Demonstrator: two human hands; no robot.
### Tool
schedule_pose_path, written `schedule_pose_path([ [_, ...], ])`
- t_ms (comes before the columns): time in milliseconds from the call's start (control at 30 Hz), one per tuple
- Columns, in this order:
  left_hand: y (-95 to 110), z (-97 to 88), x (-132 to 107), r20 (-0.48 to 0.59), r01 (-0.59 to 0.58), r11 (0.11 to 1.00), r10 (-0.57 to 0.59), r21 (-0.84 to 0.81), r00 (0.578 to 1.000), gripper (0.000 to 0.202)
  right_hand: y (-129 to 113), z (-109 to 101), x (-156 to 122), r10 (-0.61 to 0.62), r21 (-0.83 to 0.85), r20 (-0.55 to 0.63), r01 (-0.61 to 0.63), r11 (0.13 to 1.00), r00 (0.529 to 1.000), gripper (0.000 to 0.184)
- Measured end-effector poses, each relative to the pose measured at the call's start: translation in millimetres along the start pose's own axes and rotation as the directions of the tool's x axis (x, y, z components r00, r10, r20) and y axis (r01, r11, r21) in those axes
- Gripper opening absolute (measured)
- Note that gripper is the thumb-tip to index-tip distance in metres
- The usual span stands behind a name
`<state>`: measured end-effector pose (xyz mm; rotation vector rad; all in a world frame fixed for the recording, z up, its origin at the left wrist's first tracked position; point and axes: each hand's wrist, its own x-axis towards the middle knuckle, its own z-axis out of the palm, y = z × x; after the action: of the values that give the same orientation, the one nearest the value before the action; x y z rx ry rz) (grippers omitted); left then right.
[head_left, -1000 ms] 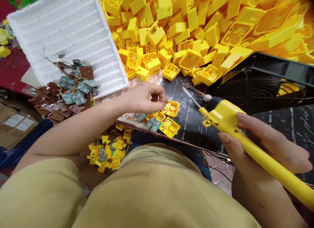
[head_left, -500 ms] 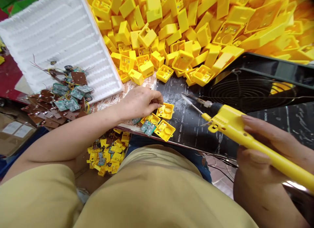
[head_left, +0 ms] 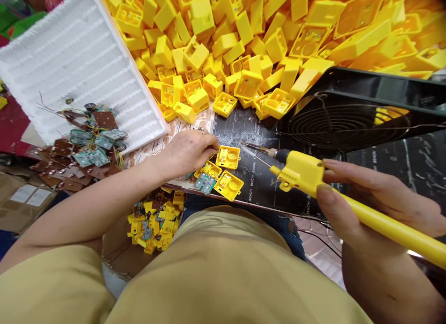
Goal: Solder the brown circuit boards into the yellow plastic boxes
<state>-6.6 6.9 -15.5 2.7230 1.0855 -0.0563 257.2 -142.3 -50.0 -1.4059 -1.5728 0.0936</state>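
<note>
My right hand is wrapped around a yellow soldering gun with a metal tip and a thin solder feed tube, both pointing left. The tip is in the air just right of the open yellow plastic cases. My left hand is pinched closed at the left edge of the upper yellow case; what its fingertips hold, if anything, is hidden. Below lie a second yellow case and a third, partly covered case. A green circuit board rests against them near the bench edge.
Yellow cases are heaped across the back. A black fan stands at the right. At left, circuit boards with wires are piled against a white foam tray. A box of yellow parts sits below the bench edge.
The soldering gun has moved left, its tip nearer the upper case. My left hand has drawn back slightly left from over that case. The whole view has shifted a little.
</note>
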Motion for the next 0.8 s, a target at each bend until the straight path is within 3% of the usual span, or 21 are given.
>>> schedule_pose_path([
  [133,7.3,-3.9,6.9,0.019,0.020,0.998,-0.022,0.066,1.000,0.020,-5.3,2.2,9.2,-0.169,0.004,0.068,0.169,0.986,0.983,0.057],
  [267,13.3,-6.2,12.8,0.102,0.009,0.988,-0.025,0.156,0.994,0.023,-12.4,2.9,20.8,-0.333,0.068,0.186,0.326,0.943,0.925,0.044],
  [400,15.0,-6.5,11.4,0.100,-0.038,0.966,0.013,0.257,0.995,0.023,-14.0,4.2,25.3,-0.335,0.121,0.242,0.315,0.941,0.910,0.029],
  [600,15.2,-4.9,9.1,0.066,-0.082,0.952,0.065,0.296,0.996,0.021,-19.1,8.3,29.2,-0.359,0.093,0.254,0.346,0.933,0.898,0.023],
  [800,18.0,-5.4,9.0,0.078,-0.076,0.946,0.053,0.317,0.995,0.020,-25.8,11.0,44.7,-0.490,0.099,0.308,0.485,0.869,0.815,0.016],
])
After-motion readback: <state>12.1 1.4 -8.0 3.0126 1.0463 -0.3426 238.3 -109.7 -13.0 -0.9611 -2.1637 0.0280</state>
